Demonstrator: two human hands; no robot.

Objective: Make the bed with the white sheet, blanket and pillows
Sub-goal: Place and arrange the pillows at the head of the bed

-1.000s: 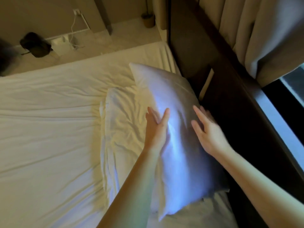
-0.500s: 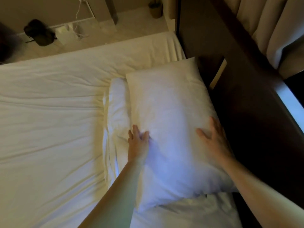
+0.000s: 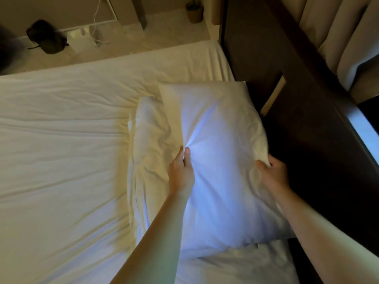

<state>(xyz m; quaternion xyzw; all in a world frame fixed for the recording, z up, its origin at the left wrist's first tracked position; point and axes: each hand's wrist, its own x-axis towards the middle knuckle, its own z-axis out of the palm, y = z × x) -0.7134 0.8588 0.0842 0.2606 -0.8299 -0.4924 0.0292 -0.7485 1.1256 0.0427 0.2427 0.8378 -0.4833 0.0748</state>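
The left hand point(image 3: 181, 172) pinches a bunch of cloth on the left side of the top pillow point(image 3: 221, 128), thumb and fingers closed on it so that creases fan out from the pinch. The right hand point(image 3: 274, 174) curls round the pillow's right edge. The top pillow lies on a second pillow point(image 3: 147, 140) at the head of the bed, beside the dark headboard point(image 3: 256, 48), over the white sheet point(image 3: 61, 150). It looks light, soft and quick to sag, so gripping both long edges, filling as well as cloth, should steer it best.
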